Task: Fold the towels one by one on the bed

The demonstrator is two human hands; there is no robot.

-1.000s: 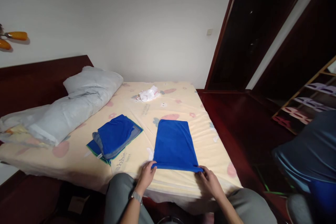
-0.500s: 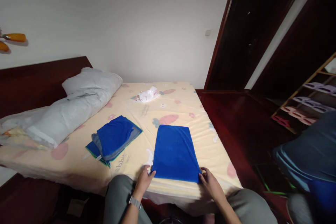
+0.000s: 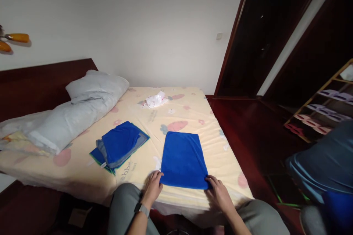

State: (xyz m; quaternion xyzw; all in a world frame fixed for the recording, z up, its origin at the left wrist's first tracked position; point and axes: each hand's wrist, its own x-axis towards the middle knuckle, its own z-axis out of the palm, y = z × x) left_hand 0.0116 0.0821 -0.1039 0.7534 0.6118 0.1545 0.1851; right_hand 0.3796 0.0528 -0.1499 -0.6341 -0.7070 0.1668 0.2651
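Note:
A blue cloth (image 3: 183, 159), folded into a rectangle, lies flat on the bed near its front edge. My left hand (image 3: 153, 186), with a watch on the wrist, pinches the cloth's near left corner. At the near right corner, the fingers of my right hand (image 3: 219, 192) are closed on the same cloth. Left of it rests a loose pile of blue and grey cloths (image 3: 121, 145) with green edging and a small white tag.
The bed (image 3: 193, 115) has a yellow carrot-print sheet. A grey quilt (image 3: 82, 108) lies at the left, a white plastic bag (image 3: 156, 100) toward the back. To the right are a slipper rack (image 3: 325, 102) and a person in dark blue clothing (image 3: 322, 158).
Both hands have shifted their hold at the cloth's near corners. The right hand has come slightly inward, and the cloth's near right corner has drawn a little left and away.

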